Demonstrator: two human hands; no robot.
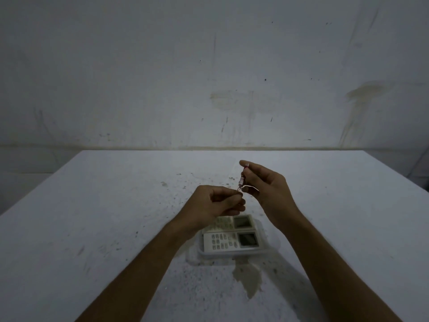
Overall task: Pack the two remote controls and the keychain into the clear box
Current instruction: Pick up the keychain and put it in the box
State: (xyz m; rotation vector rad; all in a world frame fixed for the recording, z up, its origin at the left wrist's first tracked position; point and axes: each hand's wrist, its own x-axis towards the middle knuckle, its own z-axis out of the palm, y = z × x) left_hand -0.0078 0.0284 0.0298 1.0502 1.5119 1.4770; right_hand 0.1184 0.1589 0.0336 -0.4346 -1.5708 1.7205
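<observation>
Keychain first: a small pinkish, barrel-shaped metal keychain (242, 180) is up in the air between both hands, above the far edge of the shallow clear plastic box (264, 251). From the head view, the right hand (270, 190) pinches its upper end between thumb and forefinger, other fingers loosely curled; the left hand (217, 202) is closed around the thin ring end at the bottom, fingertips pressed together on it. It looks light and stiff in the body, with a thin loose link below, so it will likely swing and could slip from a fingertip pinch; the barrel body is the surer place to hold. Down on the speckled white table (92, 228), the box already carries the two white rectangular remote controls (231, 242), side by side, screens to the right, the farther one partly hidden under the left wrist. My read: only the keychain is left, and free room in the box looks scarce, so it may need to rest on top of the remotes.
</observation>
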